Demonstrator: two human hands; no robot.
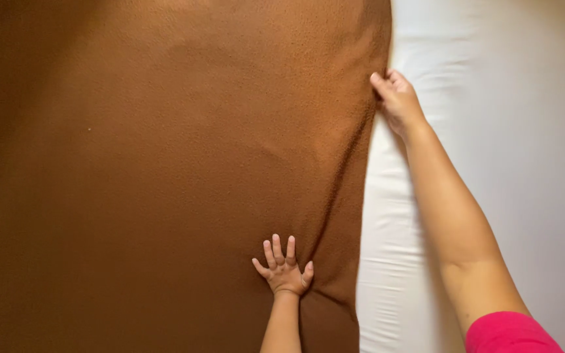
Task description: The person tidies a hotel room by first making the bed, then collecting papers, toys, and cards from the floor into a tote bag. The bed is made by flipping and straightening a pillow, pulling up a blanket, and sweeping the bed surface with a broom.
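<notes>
White-sheeted bed (492, 196), head view: brown blanket (165, 163) is spread over most of it and held at its right edge.
The right hand (397, 98) is seen closed on the blanket's edge, with fabric pinched in the grip; the left hand is not shown. A smaller hand (284, 269), judged to be another person's, is laid flat with fingers spread near the blanket's lower right corner. The blanket is noted as plain, finely textured and mostly smooth, with creases between pinch and flat hand. Risk judged: if the edge is pulled while pinned, bunching or a slipped grip could result.
</notes>
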